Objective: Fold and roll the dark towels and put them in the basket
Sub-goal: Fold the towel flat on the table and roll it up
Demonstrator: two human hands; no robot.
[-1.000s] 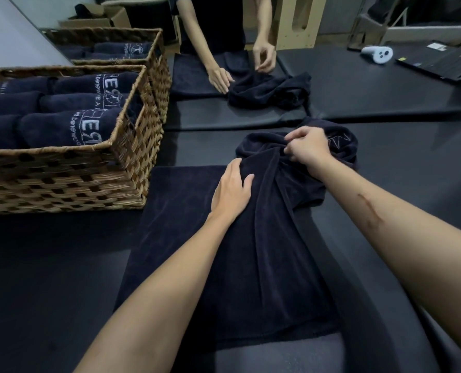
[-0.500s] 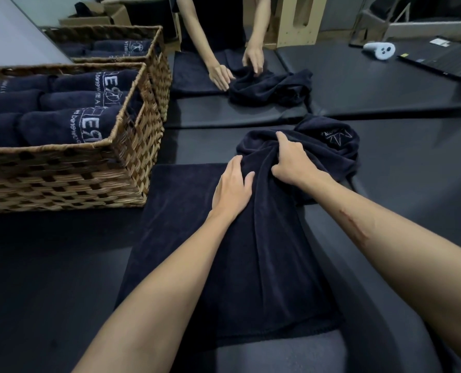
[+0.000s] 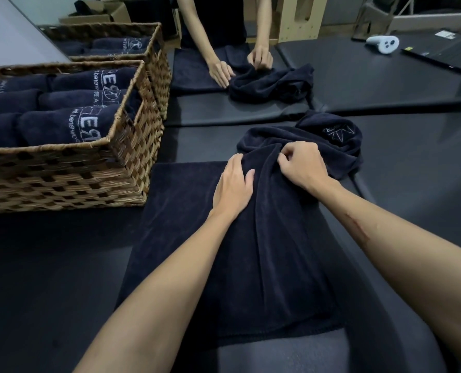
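A dark navy towel (image 3: 202, 254) lies lengthwise on the black table in front of me, flat at its near end and bunched in folds at its far end. My left hand (image 3: 233, 188) rests flat on the towel, fingers straight, left of the bunched part. My right hand (image 3: 300, 165) pinches a fold of the bunched cloth with curled fingers. A woven wicker basket (image 3: 70, 184) stands to the left, with several rolled dark towels (image 3: 62, 125) lying inside it.
A second wicker basket (image 3: 154, 47) with rolled towels stands behind the first. Across the table another person's hands (image 3: 221, 72) work on another dark towel (image 3: 272, 83). A white controller (image 3: 384, 43) and a laptop (image 3: 444, 51) lie at the far right.
My right hand drew back from the far bunched end toward my left hand and now pinches a fold close to it. My left hand stayed flat on the towel.
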